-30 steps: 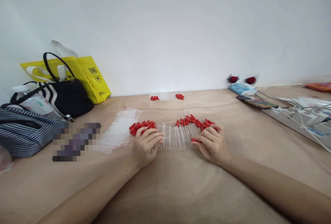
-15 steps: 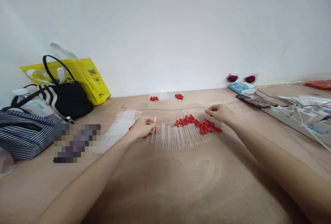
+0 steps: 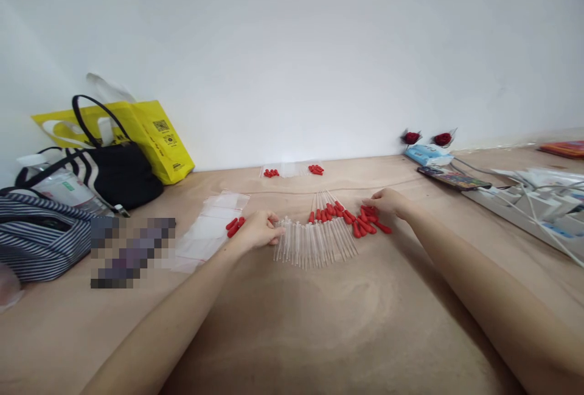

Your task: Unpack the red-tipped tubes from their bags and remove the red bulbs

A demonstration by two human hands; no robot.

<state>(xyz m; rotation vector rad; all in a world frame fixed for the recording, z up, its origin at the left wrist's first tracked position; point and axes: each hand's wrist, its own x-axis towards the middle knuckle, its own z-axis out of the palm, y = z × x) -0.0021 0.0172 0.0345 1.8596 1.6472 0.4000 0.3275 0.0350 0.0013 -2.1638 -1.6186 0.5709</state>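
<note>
My left hand [image 3: 263,229] is at the left end of a fanned row of clear glass dropper tubes [image 3: 314,241]. Its thumb and fingers close around the end tube, though the grip is partly hidden. To the right, the fingertips of my right hand [image 3: 385,202] pinch together at the back of a pile of red rubber bulbs [image 3: 365,223], seemingly on one bulb. Behind the row lie several droppers with red bulbs fitted [image 3: 329,210], their thin tips pointing away. A few more red bulbs [image 3: 234,226] rest beside my left wrist.
Clear zip bags [image 3: 212,224] lie to the left, and bagged red bulbs [image 3: 316,170] lie by the wall. A yellow bag [image 3: 168,145], a black bag [image 3: 130,179] and a striped pouch [image 3: 50,237] stand far left. A power strip [image 3: 533,215] with cables is at right.
My left hand has moved slightly right and lowered the upright tube it was holding to the row's end. My right hand has come down slightly onto the bulb pile.
</note>
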